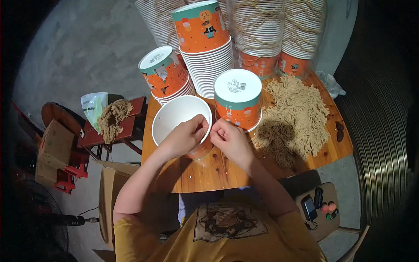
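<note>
A paper bucket [174, 112], white inside and orange outside, stands mouth up and slightly tilted on the wooden table in front of me. My left hand [188, 133] reaches across its mouth, with curled fingers at the inner right wall near the rim. Just outside that same rim is my right hand [229, 137], its thumb and fingers pinched together. Whatever thin thing either hand may hold is too small to make out. Directly behind my right hand, an upside-down orange bucket [238, 98] shows its white base. A loose heap of tan cord [301, 118] lies to the right.
Nested upside-down buckets [206, 65] rise at the back, beside a shorter stack [165, 72]. Bagged bucket stacks [257, 30] with cord stand behind. A red stool [126, 126] at left bears more cord [113, 120]; a cardboard box [115, 183] sits below. A phone [309, 207] lies at lower right.
</note>
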